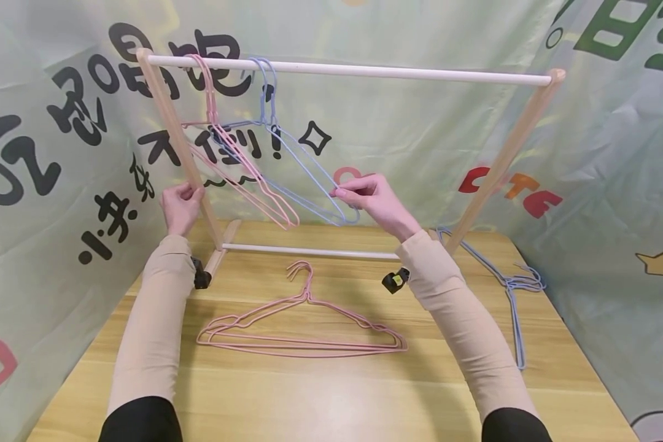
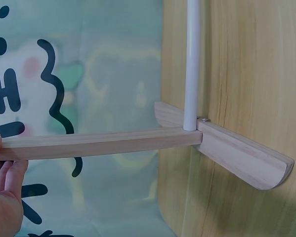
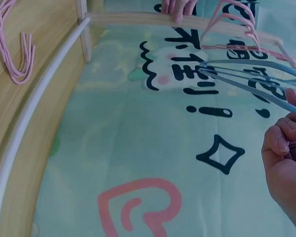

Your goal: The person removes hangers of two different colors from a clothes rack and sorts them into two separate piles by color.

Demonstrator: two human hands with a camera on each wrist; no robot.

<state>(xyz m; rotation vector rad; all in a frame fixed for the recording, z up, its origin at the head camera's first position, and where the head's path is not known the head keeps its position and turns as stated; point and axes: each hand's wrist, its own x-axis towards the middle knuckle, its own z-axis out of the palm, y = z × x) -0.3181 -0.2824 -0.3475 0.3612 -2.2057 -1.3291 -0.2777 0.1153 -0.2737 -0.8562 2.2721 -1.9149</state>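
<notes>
Standing on my wood-grain table (image 1: 320, 399), the pale-wood rack (image 1: 503, 161) w/ white rods (image 1: 309, 250) carries thin pink hangers (image 1: 210, 112) near its L end, thin blue hangers (image 1: 265, 121) just R of them. More pink hangers (image 1: 308, 294) lie ctr tabletop, more blue hangers (image 1: 511, 283) far R. My L hand (image 1: 181, 209) grips the L post (image 1: 175, 136), thumb & fingers either side; my R hand (image 1: 378, 199) pinches at least 1 hung blue near its lower corner, fingertips almost together.

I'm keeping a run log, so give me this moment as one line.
left hand: grips rack's left post | right hand: pinches blue hanger on top rail | pink hangers: some on top rail, some on table
</notes>
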